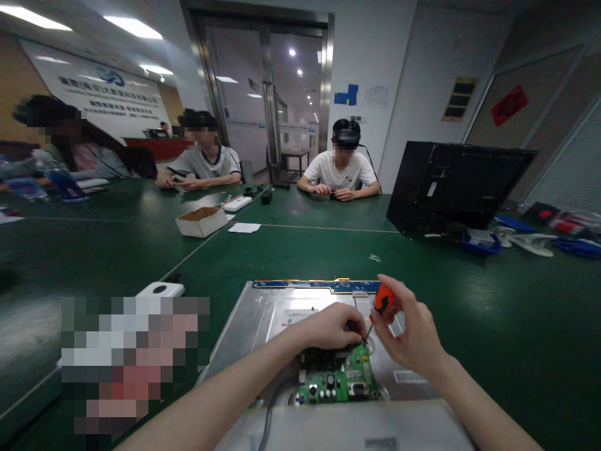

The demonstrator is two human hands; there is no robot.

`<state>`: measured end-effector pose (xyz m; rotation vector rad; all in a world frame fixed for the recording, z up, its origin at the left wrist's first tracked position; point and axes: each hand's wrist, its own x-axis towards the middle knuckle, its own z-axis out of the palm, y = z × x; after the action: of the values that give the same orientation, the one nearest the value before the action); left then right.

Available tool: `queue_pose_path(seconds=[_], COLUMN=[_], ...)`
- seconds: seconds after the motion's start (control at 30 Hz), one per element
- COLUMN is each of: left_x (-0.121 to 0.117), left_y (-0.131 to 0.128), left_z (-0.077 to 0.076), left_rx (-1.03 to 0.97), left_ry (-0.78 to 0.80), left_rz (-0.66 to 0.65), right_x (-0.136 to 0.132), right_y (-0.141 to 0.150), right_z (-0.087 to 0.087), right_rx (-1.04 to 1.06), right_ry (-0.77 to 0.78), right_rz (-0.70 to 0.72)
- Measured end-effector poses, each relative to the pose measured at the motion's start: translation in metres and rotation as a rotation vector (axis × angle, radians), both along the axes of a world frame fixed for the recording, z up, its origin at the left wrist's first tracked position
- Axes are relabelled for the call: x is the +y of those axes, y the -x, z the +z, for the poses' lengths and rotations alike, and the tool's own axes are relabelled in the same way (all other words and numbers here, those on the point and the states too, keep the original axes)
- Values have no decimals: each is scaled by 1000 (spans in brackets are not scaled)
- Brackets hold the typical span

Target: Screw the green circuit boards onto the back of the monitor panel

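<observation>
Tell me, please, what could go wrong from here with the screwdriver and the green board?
The screwdriver, held in the right hand, might slip and scratch the green board. Its tip is also very near the fingers of the left hand, so it could poke them. The left forearm crosses above the cable and might catch it.

Green counter (300, 247) fills the room's middle; beyond its far edge, metal-framed glass doors (267, 94), a white wall (366, 50) and lit ceiling panels (134, 27).
</observation>
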<state>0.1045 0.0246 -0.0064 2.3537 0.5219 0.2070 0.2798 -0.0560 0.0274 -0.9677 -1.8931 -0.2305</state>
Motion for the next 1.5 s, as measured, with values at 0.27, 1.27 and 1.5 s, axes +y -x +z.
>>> queue_pose_path(seconds=[0.27,1.27,1.5], left_x=[1,-1,-2], left_y=[1,-1,-1], left_z=[-3,4,5], left_rx=[-15,-18,-22], left_ry=[29,20,35], left_rz=[9,9,16], right_x=[3,-1,2], right_y=[-1,0,-1], right_z=[-1,2,-1], right_rx=[-11,-14,-13], right_ry=[-44,20,-26], right_rz=[-16,26,-13])
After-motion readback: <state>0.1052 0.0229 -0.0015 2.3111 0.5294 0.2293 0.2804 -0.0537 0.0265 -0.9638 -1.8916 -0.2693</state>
